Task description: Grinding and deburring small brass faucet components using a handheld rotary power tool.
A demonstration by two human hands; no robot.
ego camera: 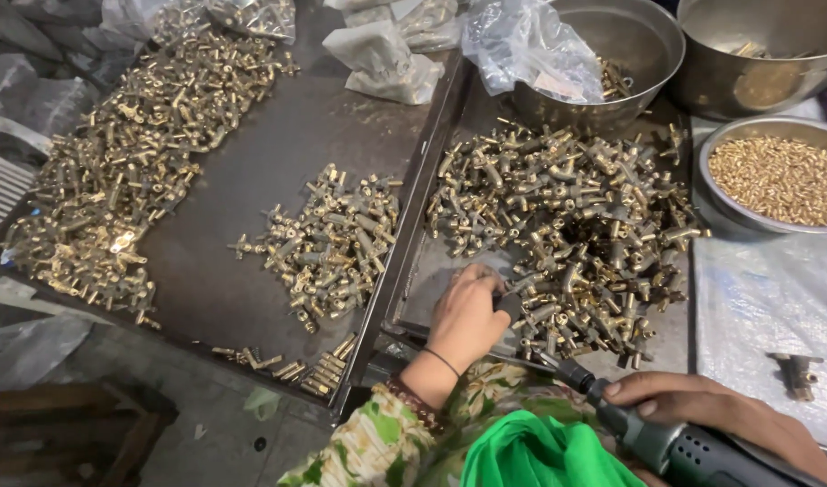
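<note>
Left hand (467, 311) is curled, fingers pinched on a small brass fitting (512, 290) at the near edge of the heap of brass tee-shaped fittings (567, 225), which fills the right-hand dark metal tray (422, 289). Right hand (716, 415) is wrapped around the grey-and-black powered hand driver (666, 442), thumb lying along the barrel; the tool's slim tip runs up to the pinched fitting just beside the left fingers, and whether it touches is hard to tell. Left of that tray sits a second, larger dark metal tray (251, 298): a small pile of brass fittings (328, 243) in its middle, a long band of shinier brass parts (133, 153) along its far-left side, and a short row of brass pins (305, 370) at its near edge. Behind the right-hand tray stand two steel bowls (648, 45), one with a crumpled clear plastic bag (531, 45) in it. Right of the tray, a shallow steel bowl of small brass pellets (779, 176), and a single dull fitting (797, 372) lying on clear plastic sheeting (756, 298). Patterned green sleeve (386, 442) on the left forearm.
</note>
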